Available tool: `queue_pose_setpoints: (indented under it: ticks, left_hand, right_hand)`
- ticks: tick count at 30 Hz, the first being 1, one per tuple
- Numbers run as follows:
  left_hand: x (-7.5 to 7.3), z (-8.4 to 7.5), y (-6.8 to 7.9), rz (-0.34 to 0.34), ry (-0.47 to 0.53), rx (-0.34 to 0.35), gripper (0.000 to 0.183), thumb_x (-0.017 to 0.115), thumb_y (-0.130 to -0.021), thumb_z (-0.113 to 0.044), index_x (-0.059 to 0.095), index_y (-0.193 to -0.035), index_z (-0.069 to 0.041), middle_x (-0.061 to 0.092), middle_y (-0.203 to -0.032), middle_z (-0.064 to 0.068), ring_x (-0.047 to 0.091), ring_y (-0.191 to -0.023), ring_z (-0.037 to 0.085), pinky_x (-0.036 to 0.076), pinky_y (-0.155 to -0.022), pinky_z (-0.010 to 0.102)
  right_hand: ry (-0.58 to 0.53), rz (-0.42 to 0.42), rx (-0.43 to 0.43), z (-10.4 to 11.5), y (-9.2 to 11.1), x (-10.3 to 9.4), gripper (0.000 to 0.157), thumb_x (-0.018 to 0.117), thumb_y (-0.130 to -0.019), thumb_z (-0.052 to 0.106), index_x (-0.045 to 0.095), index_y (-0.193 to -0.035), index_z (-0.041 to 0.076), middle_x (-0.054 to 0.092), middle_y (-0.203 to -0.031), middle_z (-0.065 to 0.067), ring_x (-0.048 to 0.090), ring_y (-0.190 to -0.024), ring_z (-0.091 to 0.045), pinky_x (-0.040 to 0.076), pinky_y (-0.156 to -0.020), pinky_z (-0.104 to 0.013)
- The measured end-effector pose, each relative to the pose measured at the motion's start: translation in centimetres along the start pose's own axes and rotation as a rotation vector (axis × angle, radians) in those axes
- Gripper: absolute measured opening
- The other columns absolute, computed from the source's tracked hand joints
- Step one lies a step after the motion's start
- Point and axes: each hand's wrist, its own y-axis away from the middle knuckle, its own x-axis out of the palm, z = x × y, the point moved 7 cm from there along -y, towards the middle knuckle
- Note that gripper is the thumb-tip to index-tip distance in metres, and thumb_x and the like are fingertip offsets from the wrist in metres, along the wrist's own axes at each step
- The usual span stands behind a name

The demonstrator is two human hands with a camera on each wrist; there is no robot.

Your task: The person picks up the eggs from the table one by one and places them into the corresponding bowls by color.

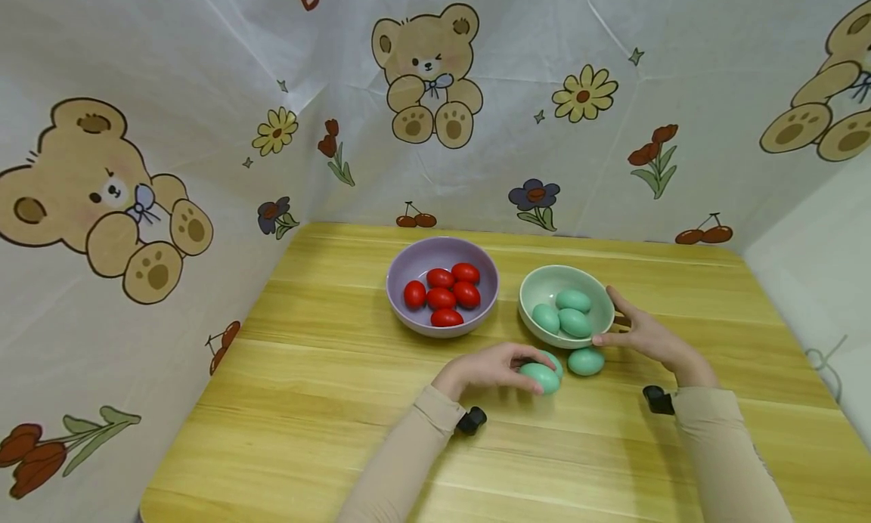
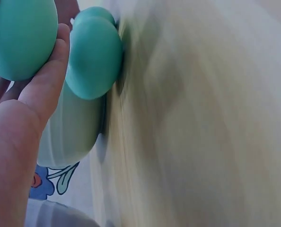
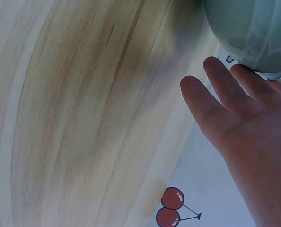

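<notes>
My left hand [image 1: 491,369] holds a green egg [image 1: 540,379] between thumb and fingers, just in front of the green bowl [image 1: 533,323]. Behind that egg, partly hidden by it and the fingers, another green egg [image 1: 553,363] shows. One more green egg [image 1: 586,362] lies on the table against the front of the bowl. Three green eggs [image 1: 573,301] sit inside the bowl. At the bowl's right side is my right hand [image 1: 649,340], thumb at the front rim and index finger by the far side. Its fingers [image 3: 228,90] look fairly straight in the right wrist view.
A purple bowl [image 1: 392,296] with several red eggs [image 1: 441,299] stands left of the green bowl. Both bowls are on a wooden table [image 1: 327,417]. A white cloth [image 1: 490,69] printed with bears and flowers rises behind the table and along its left side.
</notes>
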Motion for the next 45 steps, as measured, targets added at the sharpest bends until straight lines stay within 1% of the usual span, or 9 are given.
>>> queue_pose_setpoints:
  ticks: [7,12,16,19,23,26,32,41,45]
  left_hand:
    - [-1.6,-0.6,-0.2,-0.083,0.014,0.011,0.04,0.071,-0.083,-0.011,0.059,-0.121,-0.007,0.06,-0.109,-0.009,0.053,-0.096,0.006,0.044,-0.087,0.02]
    - [-3.3,-1.5,-0.8,-0.202,0.003,0.058,0.044,0.071,-0.084,-0.013,0.056,-0.125,-0.005,0.057,-0.113,-0.007,0.053,-0.098,0.005,0.044,-0.087,0.02]
    - [-4.7,-2.0,-1.6,-0.314,0.045,0.082,0.046,0.07,-0.084,-0.013,0.054,-0.126,-0.001,0.055,-0.12,0.002,0.053,-0.104,0.006,0.042,-0.091,0.02]
    - [-5.5,-2.2,-2.3,-0.389,0.083,0.082,0.046,0.07,-0.084,-0.012,0.055,-0.125,-0.001,0.056,-0.122,0.005,0.053,-0.107,0.006,0.042,-0.091,0.02]
    - [-6.3,-2.2,-3.0,-0.452,0.111,0.05,0.046,0.071,-0.084,-0.015,0.056,-0.126,-0.006,0.056,-0.12,-0.001,0.053,-0.108,0.006,0.044,-0.089,0.019]
    - [-6.8,-2.1,-3.5,-0.484,0.085,0.015,0.046,0.071,-0.084,-0.022,0.056,-0.126,-0.011,0.055,-0.121,-0.003,0.053,-0.108,0.006,0.044,-0.088,0.018]
    - [-7.5,-2.1,-4.5,-0.55,-0.01,-0.035,0.056,0.068,-0.085,-0.036,0.051,-0.132,-0.01,0.052,-0.128,0.0,0.051,-0.11,0.011,0.043,-0.088,0.02]
    - [-9.2,-3.1,-6.0,-0.664,-0.102,-0.091,0.048,0.063,-0.089,-0.031,0.052,-0.13,-0.009,0.057,-0.115,-0.003,0.053,-0.1,0.01,0.046,-0.081,0.02]
    - [-9.3,-3.4,-6.8,-0.659,-0.152,-0.11,0.047,0.066,-0.087,-0.031,0.054,-0.128,-0.01,0.057,-0.114,-0.003,0.053,-0.1,0.01,0.045,-0.081,0.019]
  right_hand:
    - [0.001,0.003,0.002,0.0,0.0,0.0,0.099,0.067,-0.087,0.022,-0.01,-0.148,0.012,0.003,-0.15,-0.024,0.019,-0.129,-0.05,0.024,-0.097,-0.065]
    - [-0.002,0.004,-0.001,0.0,0.0,0.0,0.098,0.067,-0.087,0.022,-0.009,-0.148,0.011,0.003,-0.15,-0.024,0.02,-0.129,-0.049,0.025,-0.097,-0.065]
    - [-0.003,0.002,0.002,-0.1,0.0,-0.1,0.098,0.067,-0.086,0.022,-0.009,-0.148,0.011,0.004,-0.15,-0.024,0.021,-0.129,-0.049,0.026,-0.097,-0.064]
    - [-0.005,0.001,0.007,-0.2,0.1,-0.1,0.098,0.067,-0.086,0.023,-0.009,-0.148,0.012,0.004,-0.15,-0.024,0.021,-0.129,-0.048,0.026,-0.097,-0.064]
    - [-0.013,0.004,0.012,-0.3,0.1,-0.1,0.098,0.067,-0.087,0.023,-0.009,-0.148,0.013,0.004,-0.15,-0.023,0.02,-0.129,-0.048,0.026,-0.097,-0.064]
    - [-0.017,0.005,0.016,-0.4,0.0,0.0,0.098,0.067,-0.087,0.023,-0.009,-0.148,0.013,0.004,-0.15,-0.024,0.02,-0.129,-0.049,0.025,-0.097,-0.065]
    - [-0.014,-0.001,0.015,-0.2,0.0,-0.1,0.098,0.067,-0.087,0.023,-0.009,-0.148,0.012,0.004,-0.15,-0.024,0.021,-0.129,-0.049,0.026,-0.097,-0.065]
    - [-0.009,-0.002,0.018,-0.2,0.0,-0.2,0.099,0.068,-0.086,0.023,-0.009,-0.148,0.01,0.003,-0.151,-0.023,0.019,-0.129,-0.05,0.025,-0.097,-0.065]
    - [-0.006,-0.003,0.008,-0.2,-0.1,-0.2,0.099,0.067,-0.086,0.022,-0.009,-0.148,0.01,0.003,-0.15,-0.024,0.02,-0.129,-0.049,0.025,-0.097,-0.065]
